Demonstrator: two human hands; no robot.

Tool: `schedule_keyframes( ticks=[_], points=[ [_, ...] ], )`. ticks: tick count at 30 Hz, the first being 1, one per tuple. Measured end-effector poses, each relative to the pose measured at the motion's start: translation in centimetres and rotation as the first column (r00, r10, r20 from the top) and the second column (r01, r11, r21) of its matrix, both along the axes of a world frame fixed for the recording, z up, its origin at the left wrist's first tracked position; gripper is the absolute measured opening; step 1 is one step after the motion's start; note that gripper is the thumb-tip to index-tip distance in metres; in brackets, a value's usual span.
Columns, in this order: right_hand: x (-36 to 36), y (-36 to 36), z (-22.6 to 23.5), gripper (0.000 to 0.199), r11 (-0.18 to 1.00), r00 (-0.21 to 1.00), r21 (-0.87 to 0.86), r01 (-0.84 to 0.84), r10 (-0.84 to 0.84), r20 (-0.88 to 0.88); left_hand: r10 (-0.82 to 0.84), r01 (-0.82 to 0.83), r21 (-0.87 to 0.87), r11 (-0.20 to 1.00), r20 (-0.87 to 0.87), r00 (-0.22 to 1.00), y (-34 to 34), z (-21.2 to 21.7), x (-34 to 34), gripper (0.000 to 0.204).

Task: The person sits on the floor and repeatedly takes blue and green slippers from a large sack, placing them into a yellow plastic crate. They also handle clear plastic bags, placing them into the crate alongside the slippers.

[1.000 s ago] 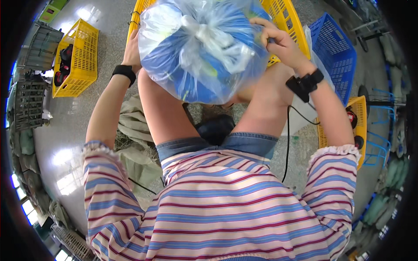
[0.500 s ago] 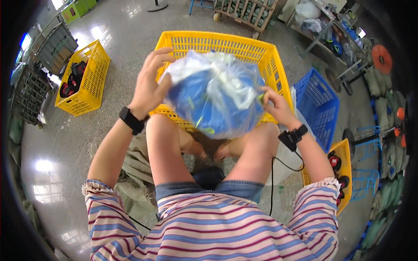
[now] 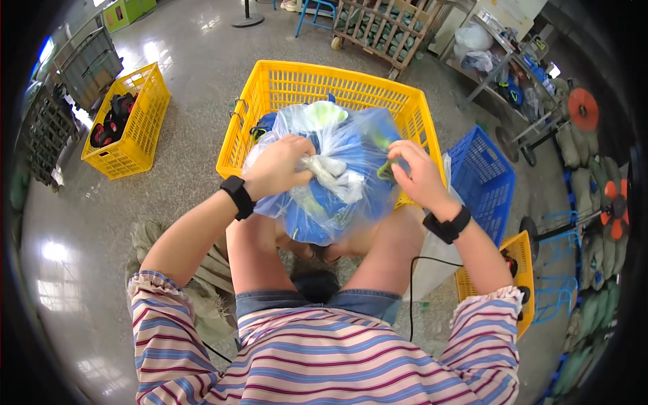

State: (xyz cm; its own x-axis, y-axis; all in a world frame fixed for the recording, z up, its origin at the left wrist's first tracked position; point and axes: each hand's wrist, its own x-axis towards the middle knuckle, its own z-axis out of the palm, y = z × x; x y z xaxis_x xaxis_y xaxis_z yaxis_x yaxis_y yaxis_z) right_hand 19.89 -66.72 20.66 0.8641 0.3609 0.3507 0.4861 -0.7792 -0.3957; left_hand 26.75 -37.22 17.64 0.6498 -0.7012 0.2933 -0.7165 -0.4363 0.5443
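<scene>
While our left hand (image 3: 283,165) pinches the clear bag (image 3: 358,152) by its knot (image 3: 329,170), our right hand (image 3: 420,174) pinches a green object (image 3: 385,167); keeping the bag taut serves us best.

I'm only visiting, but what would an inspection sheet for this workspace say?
Surface: grey speckled floor, shiny with reflections.
Job's things: knotted see-through plastic bag with blue contents, over the large yellow perforated plastic crate.
Clutter: crumpled grey-green cloth on the floor.
Hands: left hand at the bag's whitish knot, right hand at its right side; grip firmness unclear.
Cables: thin black cable beside the right thigh.
Surroundings: blue perforated plastic crate right; smaller yellow crate left.
</scene>
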Motion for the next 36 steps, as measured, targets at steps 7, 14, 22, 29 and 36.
schedule_keyframes(
  ticks=[7,14,22,29,36],
  points=[
    [1.1,7.3,2.7,0.014,0.995,0.964,0.097,-0.003,0.029,-0.263,0.134,-0.135,-0.294,0.946,-0.024,0.991,-1.7,0.1,-1.7,0.026],
    [3.6,7.0,5.8,0.018,0.642,0.961,0.767,0.0,0.212,-0.177,0.163,-0.202,-0.33,0.922,-0.142,0.976,-1.7,-0.5,-0.9,0.029],
    [5.1,1.8,3.5,0.029,0.773,0.965,0.634,-0.007,0.173,-0.2,0.126,-0.268,-0.385,0.883,-0.356,0.926,-1.7,2.9,2.2,0.021],
    [8.5,2.9,0.8,0.023,0.949,0.983,0.262,0.175,-0.182,0.001,0.349,-0.369,-0.191,0.91,-0.129,0.928,-0.4,6.3,5.1,0.021],
    [9.4,-11.6,-2.1,0.018,0.512,0.831,0.671,0.536,-0.459,-0.313,0.341,-0.767,-0.41,0.493,-0.72,0.605,9.6,2.2,8.7,0.025]
  ],
)
